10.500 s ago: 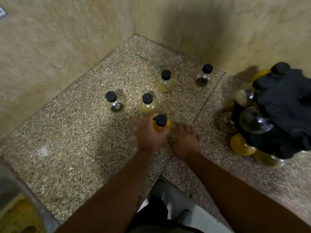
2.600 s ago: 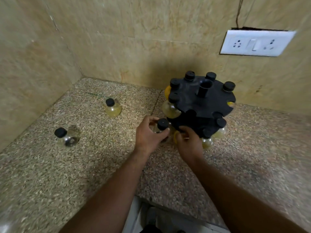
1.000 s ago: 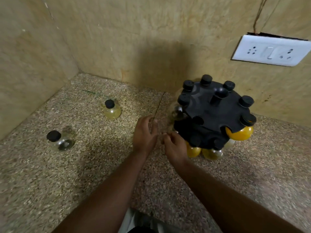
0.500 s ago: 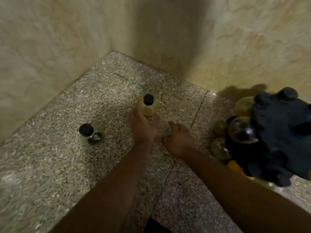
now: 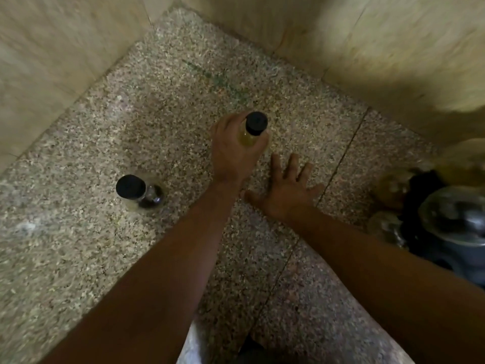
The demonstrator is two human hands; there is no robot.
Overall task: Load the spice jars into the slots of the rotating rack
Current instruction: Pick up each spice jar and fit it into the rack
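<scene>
A speckled granite surface (image 5: 78,258) fills a corner between two beige tiled walls (image 5: 393,48), seen from above through a head-worn camera. It is nearly bare, which suggests most of the loading is done.

At the right edge sits the black rotating rack (image 5: 430,206), only partly in frame and blurred. Rounded glass jars already hang in its outer slots, bulging outward, likely so each can be slid in and out by its neck. Which slots are free cannot be told from here.

Two bare forearms reach in from the bottom. The right hand (image 5: 286,193) lies flat on the surface with fingers spread and nothing in it, between the jar being taken and the rack, probably to steady the lean forward.

The left hand (image 5: 231,151) is reaching farther toward the corner. Its grip is wrapped around the body of a yellow spice jar (image 5: 249,135), leaving the black cap clear on top, presumably so the neck stays free for a slot. Whether the jar has left the surface is unclear.

A second jar (image 5: 141,195), clear glass with a black cap, stands untouched to the left, well apart from both hands.
</scene>
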